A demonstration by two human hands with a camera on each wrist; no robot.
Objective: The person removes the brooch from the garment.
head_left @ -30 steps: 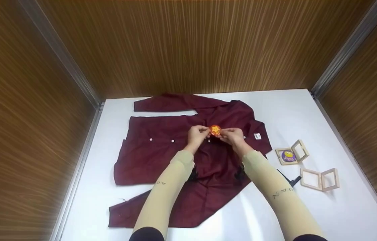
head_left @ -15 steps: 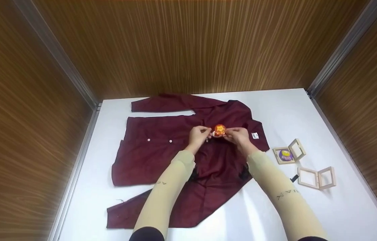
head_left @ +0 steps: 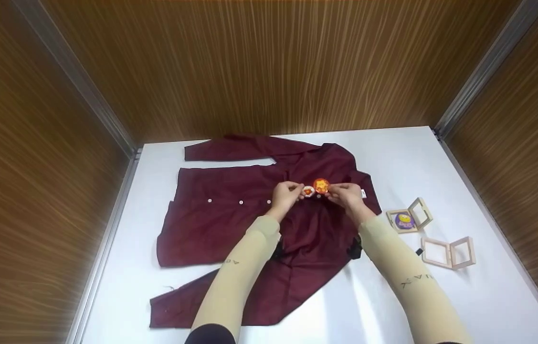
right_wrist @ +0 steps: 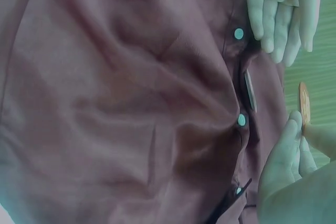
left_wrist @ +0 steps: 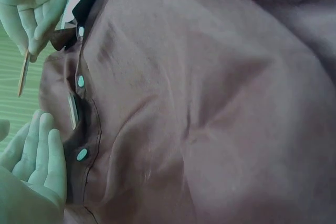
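A maroon buttoned shirt [head_left: 221, 229] lies spread over the white table. My right hand [head_left: 347, 198] pinches a round orange badge with a yellow star [head_left: 321, 186] by its edge, above the front of the shirt. Beside it, a smaller white disc with an orange flower [head_left: 308, 191] shows at the row of buttons. In the left wrist view this disc [left_wrist: 72, 111] appears edge-on against the placket. My left hand [head_left: 286, 198] is right by it, its fingers [left_wrist: 44, 150] fairly straight and its thumb apart from them.
To the right, an open wooden frame [head_left: 388, 216] holds a purple and yellow badge [head_left: 404, 220]. A second open wooden frame [head_left: 450, 252] stands nearer, with a small black piece [head_left: 419, 252] beside it. Wood-grain walls [head_left: 269, 71] enclose the table [head_left: 479, 296].
My right hand has drawn the orange badge rightward, away from my left hand. The white flower disc now shows fully between the hands. The head view has shifted slightly.
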